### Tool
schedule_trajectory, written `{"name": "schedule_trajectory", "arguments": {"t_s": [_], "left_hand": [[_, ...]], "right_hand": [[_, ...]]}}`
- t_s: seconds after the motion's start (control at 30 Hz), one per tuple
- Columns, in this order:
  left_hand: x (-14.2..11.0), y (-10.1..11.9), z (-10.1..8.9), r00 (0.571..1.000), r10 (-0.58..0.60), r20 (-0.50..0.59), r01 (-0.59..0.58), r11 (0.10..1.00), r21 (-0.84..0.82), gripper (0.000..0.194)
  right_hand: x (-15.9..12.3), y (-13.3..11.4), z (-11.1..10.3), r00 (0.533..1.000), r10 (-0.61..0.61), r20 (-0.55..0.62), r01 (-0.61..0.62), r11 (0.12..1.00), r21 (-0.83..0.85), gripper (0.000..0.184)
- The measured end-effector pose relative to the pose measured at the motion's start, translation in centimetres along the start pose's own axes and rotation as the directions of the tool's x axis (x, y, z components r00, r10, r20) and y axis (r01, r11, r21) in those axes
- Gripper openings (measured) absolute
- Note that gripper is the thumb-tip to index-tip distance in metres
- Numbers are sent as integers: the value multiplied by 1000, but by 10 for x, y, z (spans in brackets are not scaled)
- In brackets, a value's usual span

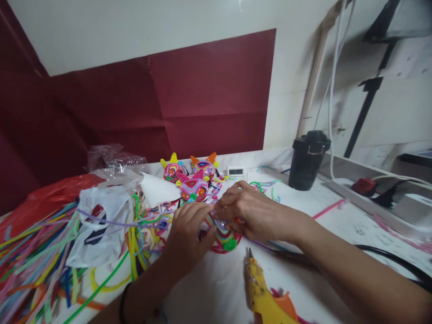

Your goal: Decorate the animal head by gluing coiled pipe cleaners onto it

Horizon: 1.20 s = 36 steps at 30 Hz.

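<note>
The left hand (187, 231) grips the left side of a striped pipe-cleaner animal face (222, 240), which sits between both hands, near the yellow glue gun (265, 290). The right hand (248, 209) touches its top, fingers curled; whether they pinch anything, I cannot tell.

Reaching in from lower left with a bare, black-banded left forearm (157, 281), from lower right with a bare right forearm (351, 261); holding bare left hand (189, 236) and bare right hand (243, 209) close together, with fingers bent inward.
</note>
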State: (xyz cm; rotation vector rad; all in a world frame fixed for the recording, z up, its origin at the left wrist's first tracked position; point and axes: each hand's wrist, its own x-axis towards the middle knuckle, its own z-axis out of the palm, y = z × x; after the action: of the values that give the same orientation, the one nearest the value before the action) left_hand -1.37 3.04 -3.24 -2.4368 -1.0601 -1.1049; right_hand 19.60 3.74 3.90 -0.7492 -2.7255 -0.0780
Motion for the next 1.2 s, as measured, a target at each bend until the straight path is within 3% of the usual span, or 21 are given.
{"name": "schedule_trajectory", "arguments": {"t_s": [0.23, 0.47, 1.1, 1.2], "left_hand": [[2, 0, -1, 997, 41, -69, -43, 999, -30, 17], [4, -3, -5, 998, 57, -27, -58, 998, -32, 17], [7, -10, -7, 988, 150, -45, -153, 984, -93, 10], [7, -11, -7, 986, 160, -46, -164, 982, -93, 12]], "right_hand": [[0, -1, 0, 1000, 16, 21, -17, 1000, 25, 23], [2, -2, 0, 1000, -3, 0, 3, 1000, 26, 19], [1, -1, 0, 999, 26, 43, -27, 999, 24, 25], [2, -1, 1, 998, 27, 59, -26, 1000, -17, 20]]}}
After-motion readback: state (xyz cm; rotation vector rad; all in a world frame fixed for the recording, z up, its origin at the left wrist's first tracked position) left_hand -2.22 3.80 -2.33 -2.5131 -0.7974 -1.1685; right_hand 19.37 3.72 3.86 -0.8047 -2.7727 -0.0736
